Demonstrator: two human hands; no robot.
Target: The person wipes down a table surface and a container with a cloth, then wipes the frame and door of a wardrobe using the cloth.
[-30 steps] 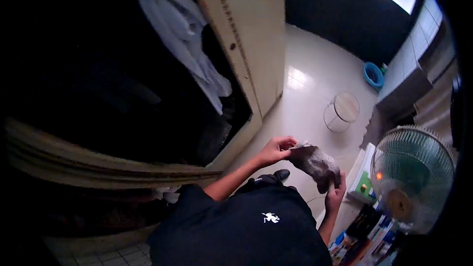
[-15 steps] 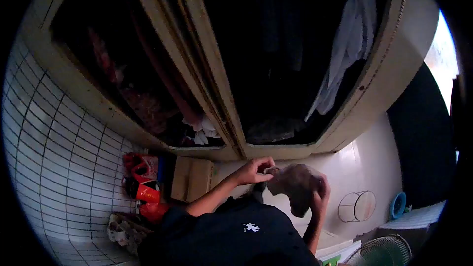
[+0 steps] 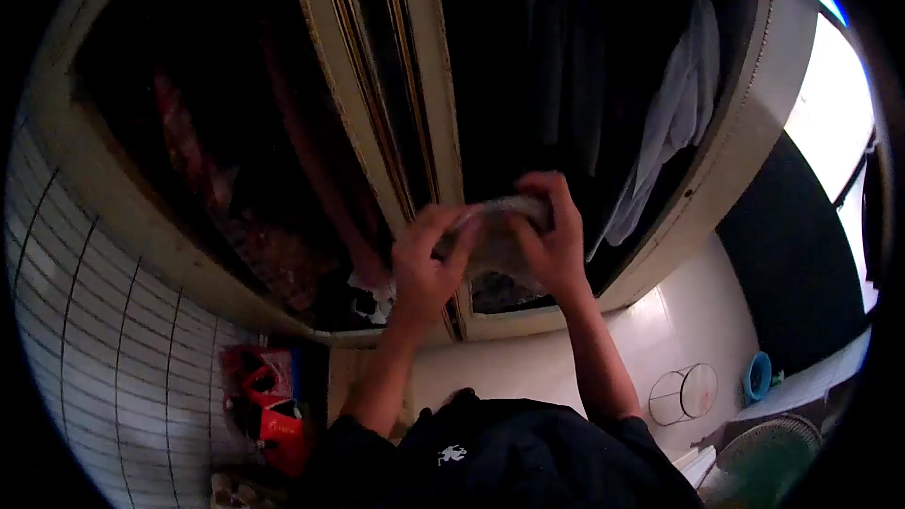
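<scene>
Both my hands are raised in front of the open wardrobe (image 3: 448,132). Between them hangs a thin, grey-brown piece of cloth (image 3: 497,250), its upper edge pulled taut like a band. My left hand (image 3: 429,264) pinches the left end of that edge. On the other side, my right hand (image 3: 556,236) has its fingers curled over the right end. The cloth is blurred and dark, so its exact kind cannot be made out.
White and dark clothes (image 3: 665,132) hang in the wardrobe's right section, reddish fabrics (image 3: 193,146) in the left. Red bags (image 3: 269,405) stand by the tiled wall at lower left. A round wire-framed stool (image 3: 698,391), a blue basin (image 3: 757,377) and a fan (image 3: 773,452) are at lower right.
Both hands have risen from near my chest to the wardrobe front, bringing the cloth up. Its top edge is now stretched between them, where before it hung loosely from the right hand.
</scene>
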